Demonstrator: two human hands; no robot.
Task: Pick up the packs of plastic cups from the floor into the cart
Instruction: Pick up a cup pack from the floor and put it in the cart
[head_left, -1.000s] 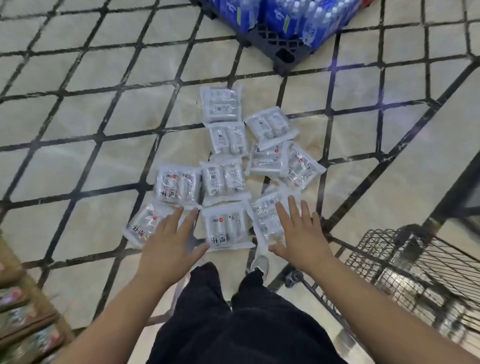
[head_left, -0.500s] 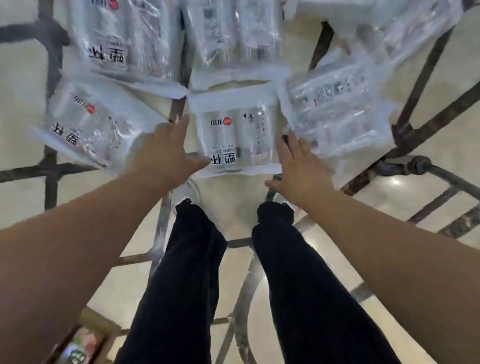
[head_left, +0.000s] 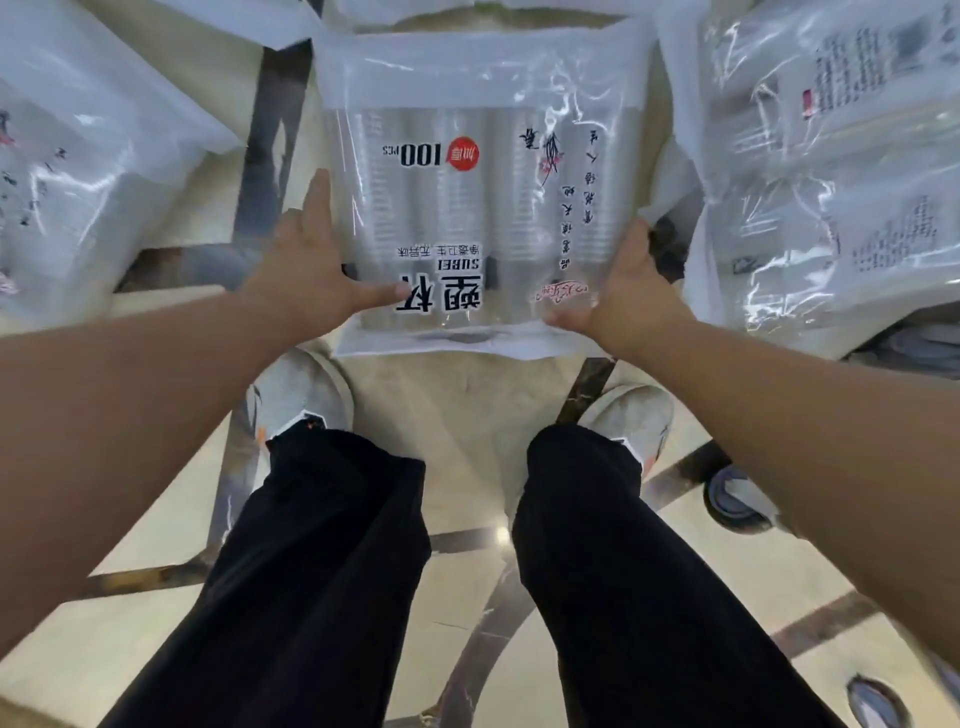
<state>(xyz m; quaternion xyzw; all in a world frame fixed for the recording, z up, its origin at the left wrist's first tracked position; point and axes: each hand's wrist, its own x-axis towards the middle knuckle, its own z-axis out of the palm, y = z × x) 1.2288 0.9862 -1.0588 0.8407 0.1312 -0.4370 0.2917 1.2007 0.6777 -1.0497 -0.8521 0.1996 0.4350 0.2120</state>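
three packs of cups show whole or nearly so: a middle pack (head_left: 488, 208), a left pack (head_left: 78, 171) and a right pack (head_left: 841, 171). edges of more packs poke in along the top, too cut off to count. two hands: left hand (head_left: 306, 270), right hand (head_left: 628, 291). two shoes: left shoe (head_left: 301, 395), right shoe (head_left: 631, 415).

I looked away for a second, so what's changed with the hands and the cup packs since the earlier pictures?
Both hands came down from hovering and closed on the middle pack: left hand on its left edge, right hand on its right corner. The neighbouring packs still lie on the floor.
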